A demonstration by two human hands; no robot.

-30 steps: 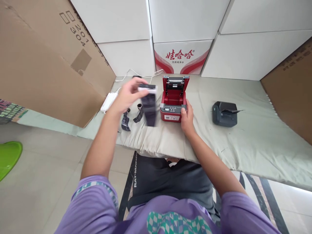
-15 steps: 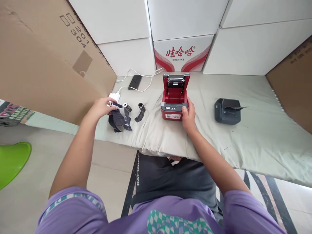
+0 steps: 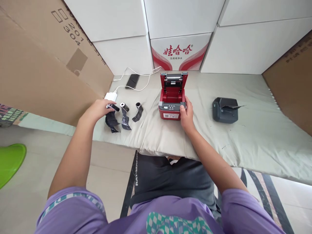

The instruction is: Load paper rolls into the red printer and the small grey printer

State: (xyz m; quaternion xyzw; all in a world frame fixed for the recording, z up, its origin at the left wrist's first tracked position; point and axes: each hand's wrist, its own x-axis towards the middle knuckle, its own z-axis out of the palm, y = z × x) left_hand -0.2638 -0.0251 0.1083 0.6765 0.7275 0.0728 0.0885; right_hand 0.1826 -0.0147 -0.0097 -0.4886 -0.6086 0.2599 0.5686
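Note:
My left hand point(image 3: 97, 109) rests on the cloth at the left, its fingers closed on a small roll with a dark strip of ribbon point(image 3: 111, 120) trailing from it. Two more dark ribbon rolls point(image 3: 125, 117) point(image 3: 138, 111) lie just right of it. A red label printer point(image 3: 172, 97) stands in the middle with its lid up and the bay showing. My right hand point(image 3: 187, 113) grips the printer's front right corner.
A black printer point(image 3: 224, 110) sits to the right on the pale cloth-covered table point(image 3: 255, 136). A white charger point(image 3: 111, 96), its cable and a black phone point(image 3: 132, 81) lie at the back left. White and brown cartons wall the back and sides. A green stool point(image 3: 9, 159) stands on the floor.
My left hand carried the ribbon roll from beside the printer down to the cloth at the left, next to the other two rolls. My right hand stayed on the printer.

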